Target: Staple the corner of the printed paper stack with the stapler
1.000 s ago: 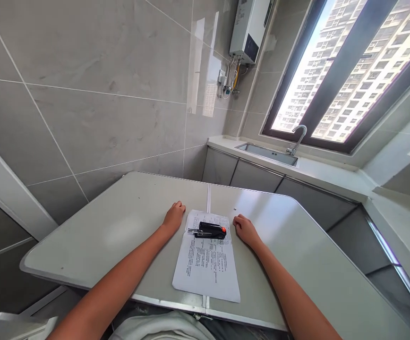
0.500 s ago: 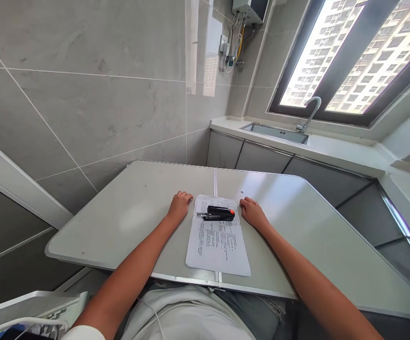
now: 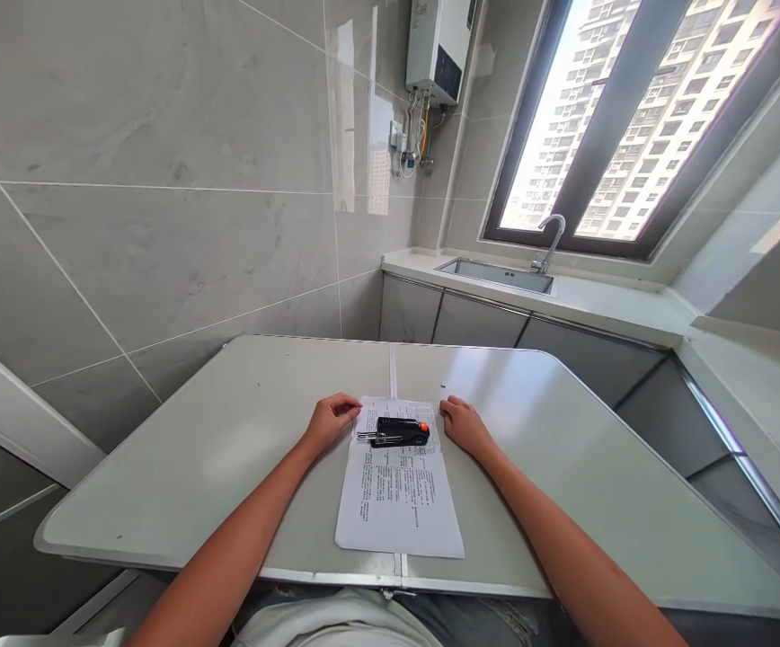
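Observation:
A printed sheet of paper point(image 3: 396, 526) lies on the table in front of me, its lines of text running sideways. On its upper part rests a black stapler point(image 3: 400, 433) with an orange-red spot at its right end and a metal piece sticking out to the left. My left hand point(image 3: 334, 420) is beside the paper's upper left corner, fingers stretched towards the edge, thumb slightly apart; it holds nothing visible. To the right of the paper, my right hand point(image 3: 465, 426) rests on the table with its fingers curled in, apart from the stapler.
The pale folding table point(image 3: 228, 485) has a metal-edged seam down its middle. A tiny dark bit point(image 3: 442, 386) lies beyond my right hand. Behind are a counter with a sink point(image 3: 498, 273), a faucet point(image 3: 550, 243), a window and a wall-mounted heater point(image 3: 438, 49). Tiled wall stands at left.
The camera view has tilted up, so the table sits lower in the picture. My left hand has moved closer to the paper's upper left corner. Stapler and paper keep their places.

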`<action>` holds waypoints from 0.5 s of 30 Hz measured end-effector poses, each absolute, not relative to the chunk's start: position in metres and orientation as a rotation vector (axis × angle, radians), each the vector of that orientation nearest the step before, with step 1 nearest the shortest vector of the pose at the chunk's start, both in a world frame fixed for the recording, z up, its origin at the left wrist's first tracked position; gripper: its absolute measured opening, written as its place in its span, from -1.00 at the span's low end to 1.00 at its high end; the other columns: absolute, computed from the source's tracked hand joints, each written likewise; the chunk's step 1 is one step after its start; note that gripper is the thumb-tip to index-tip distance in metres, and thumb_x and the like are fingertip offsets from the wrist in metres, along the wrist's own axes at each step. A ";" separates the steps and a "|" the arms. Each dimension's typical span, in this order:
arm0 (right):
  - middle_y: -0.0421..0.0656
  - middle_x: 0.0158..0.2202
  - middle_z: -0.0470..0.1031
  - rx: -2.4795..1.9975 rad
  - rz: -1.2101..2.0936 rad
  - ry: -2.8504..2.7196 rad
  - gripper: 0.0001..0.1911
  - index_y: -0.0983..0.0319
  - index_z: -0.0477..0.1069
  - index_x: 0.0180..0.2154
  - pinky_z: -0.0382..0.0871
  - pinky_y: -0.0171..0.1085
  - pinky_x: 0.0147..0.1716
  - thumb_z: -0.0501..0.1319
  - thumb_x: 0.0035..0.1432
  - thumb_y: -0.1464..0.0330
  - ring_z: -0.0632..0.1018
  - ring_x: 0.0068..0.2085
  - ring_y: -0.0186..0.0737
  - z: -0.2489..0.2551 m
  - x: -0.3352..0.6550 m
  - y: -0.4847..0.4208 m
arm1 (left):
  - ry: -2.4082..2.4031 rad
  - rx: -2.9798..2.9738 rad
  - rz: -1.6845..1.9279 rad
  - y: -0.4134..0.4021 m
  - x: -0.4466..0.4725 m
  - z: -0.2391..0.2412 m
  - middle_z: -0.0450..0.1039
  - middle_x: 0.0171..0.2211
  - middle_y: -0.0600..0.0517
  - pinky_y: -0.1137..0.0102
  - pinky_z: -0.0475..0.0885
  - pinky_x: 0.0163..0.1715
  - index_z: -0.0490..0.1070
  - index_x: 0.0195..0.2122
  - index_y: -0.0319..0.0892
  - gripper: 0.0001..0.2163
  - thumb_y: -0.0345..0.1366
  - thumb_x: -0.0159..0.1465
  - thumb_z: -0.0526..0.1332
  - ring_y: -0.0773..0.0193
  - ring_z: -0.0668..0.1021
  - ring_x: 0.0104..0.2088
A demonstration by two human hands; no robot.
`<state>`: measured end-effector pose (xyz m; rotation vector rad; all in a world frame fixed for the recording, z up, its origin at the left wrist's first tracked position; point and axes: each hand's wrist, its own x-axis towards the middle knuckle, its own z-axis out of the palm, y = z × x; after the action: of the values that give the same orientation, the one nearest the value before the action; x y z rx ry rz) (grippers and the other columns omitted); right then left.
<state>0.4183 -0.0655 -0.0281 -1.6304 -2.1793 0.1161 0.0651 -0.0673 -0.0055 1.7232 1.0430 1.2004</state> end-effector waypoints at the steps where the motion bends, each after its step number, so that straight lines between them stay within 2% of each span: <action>1: -0.15 -0.29 0.39 -1.633 0.113 -2.183 -0.73 0.21 0.38 -0.36 0.13 -0.31 -0.30 0.00 0.21 0.60 0.39 -0.31 -0.24 -0.028 0.418 -0.066 | 1.029 1.707 1.186 -0.067 0.065 -0.006 0.57 -0.24 -0.05 0.28 0.50 -0.09 0.63 -0.26 -0.17 -0.79 -0.13 0.21 0.39 0.19 0.60 -0.21; 6: -0.13 -0.31 0.39 -1.687 0.064 -2.152 -0.75 0.21 0.38 -0.36 0.13 -0.30 -0.29 0.01 0.22 0.58 0.38 -0.32 -0.23 -0.027 0.417 -0.068 | 0.906 1.609 1.096 -0.070 0.064 -0.002 0.59 -0.16 -0.08 0.23 0.48 0.02 0.60 -0.28 -0.20 -0.75 -0.12 0.14 0.45 0.16 0.61 -0.13; 9: -0.13 -0.31 0.38 -1.683 0.065 -2.140 -0.76 0.21 0.37 -0.36 0.13 -0.29 -0.30 0.01 0.22 0.57 0.38 -0.32 -0.22 -0.028 0.418 -0.069 | 0.898 1.551 0.993 -0.076 0.064 0.006 0.60 -0.22 -0.07 0.21 0.49 -0.01 0.58 -0.28 -0.21 -0.71 -0.12 0.09 0.49 0.16 0.62 -0.17; 15: -0.15 -0.35 0.35 -1.662 0.073 -2.152 -0.78 0.21 0.35 -0.39 0.12 -0.29 -0.33 0.02 0.18 0.57 0.38 -0.32 -0.21 -0.028 0.420 -0.069 | 0.922 1.661 0.865 -0.085 0.070 0.018 0.59 -0.20 -0.09 0.29 0.48 -0.13 0.57 -0.24 -0.21 -0.67 -0.17 0.02 0.52 0.16 0.60 -0.17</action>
<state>0.4195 -0.0687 -0.0278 -1.6624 -2.1520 0.0730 0.0704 -0.0851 0.0181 1.6605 0.9218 0.8650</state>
